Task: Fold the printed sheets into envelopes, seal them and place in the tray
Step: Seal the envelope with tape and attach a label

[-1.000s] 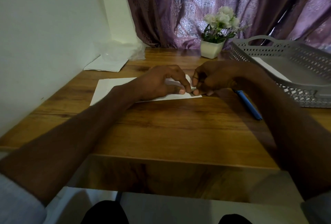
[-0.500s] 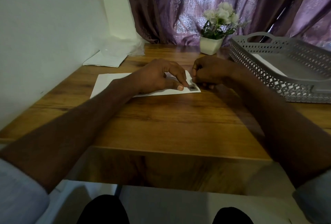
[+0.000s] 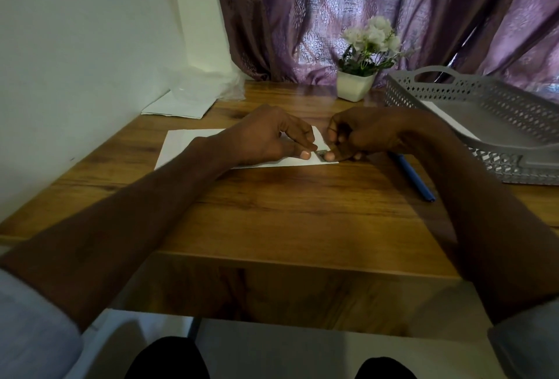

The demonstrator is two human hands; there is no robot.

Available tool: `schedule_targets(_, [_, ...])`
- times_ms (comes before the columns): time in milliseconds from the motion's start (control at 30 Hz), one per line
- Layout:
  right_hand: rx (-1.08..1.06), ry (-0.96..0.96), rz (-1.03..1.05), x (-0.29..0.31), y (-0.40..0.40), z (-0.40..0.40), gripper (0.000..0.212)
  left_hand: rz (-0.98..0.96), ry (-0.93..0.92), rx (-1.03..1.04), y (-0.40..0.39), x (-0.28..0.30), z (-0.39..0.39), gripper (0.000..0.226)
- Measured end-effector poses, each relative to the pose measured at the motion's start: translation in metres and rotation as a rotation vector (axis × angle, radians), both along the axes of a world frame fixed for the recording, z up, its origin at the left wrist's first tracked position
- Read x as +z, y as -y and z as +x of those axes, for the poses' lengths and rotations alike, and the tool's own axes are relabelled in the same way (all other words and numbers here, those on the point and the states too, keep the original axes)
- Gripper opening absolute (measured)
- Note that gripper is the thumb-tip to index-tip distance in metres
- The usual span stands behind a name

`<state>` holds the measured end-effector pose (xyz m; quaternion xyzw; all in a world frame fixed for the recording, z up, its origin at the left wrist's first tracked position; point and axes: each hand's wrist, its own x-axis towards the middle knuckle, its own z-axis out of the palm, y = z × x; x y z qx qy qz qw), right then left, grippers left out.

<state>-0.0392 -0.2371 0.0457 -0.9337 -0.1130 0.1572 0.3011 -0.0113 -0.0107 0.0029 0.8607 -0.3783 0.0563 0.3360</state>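
The flat white paper envelope (image 3: 193, 148) lay lengthwise left to right before the perforated grey plastic tray (image 3: 453, 91). Its tray-side corner was pressed by the left hand (image 3: 269, 136); the right hand (image 3: 363, 133), nearer the tray, apparently pinched a small dark stamp (image 3: 321, 155) there.

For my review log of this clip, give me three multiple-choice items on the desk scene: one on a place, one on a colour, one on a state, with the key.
1. Where does the pen lie?
A. inside the tray
B. on the table, beside the tray
C. on the envelope

2. What colour is the pen?
A. blue
B. red
C. green

3. How is the envelope?
A. lifted in the air
B. standing in the tray
C. flat on the table under both hands

Key: B, it rests on the wood in front of the grey tray; A, its barrel is blue; C, the left hand and right hand work at its right end on the table.
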Motion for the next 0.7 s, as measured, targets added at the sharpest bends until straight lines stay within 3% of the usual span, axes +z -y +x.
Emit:
schedule_targets(100, [-0.008,0.025,0.019,-0.001,-0.002,0.0,0.028,-0.016,-0.013,-0.007,-0.001,0.0,-0.001,0.027])
schedule_targets(233, [0.023,0.085,-0.147,-0.002,-0.009,0.002,0.04,-0.05,-0.045,-0.029,-0.001,-0.002,0.0,0.025])
schedule_targets(400, [0.084,0.061,-0.209,0.003,-0.007,0.0,0.039,-0.066,-0.064,-0.015,0.001,-0.005,0.001,0.026])
schedule_targets(533, [0.086,0.02,-0.132,0.004,-0.004,-0.006,0.044,-0.056,-0.008,0.003,0.002,-0.005,-0.002,0.021])
schedule_targets(633, [0.019,0.032,-0.021,0.002,-0.004,-0.002,0.033,-0.07,0.006,0.018,0.001,-0.004,-0.003,0.017])
schedule_targets(700, [-0.014,0.074,-0.057,-0.002,-0.008,0.003,0.025,-0.066,-0.011,0.038,0.0,-0.005,-0.002,0.015])
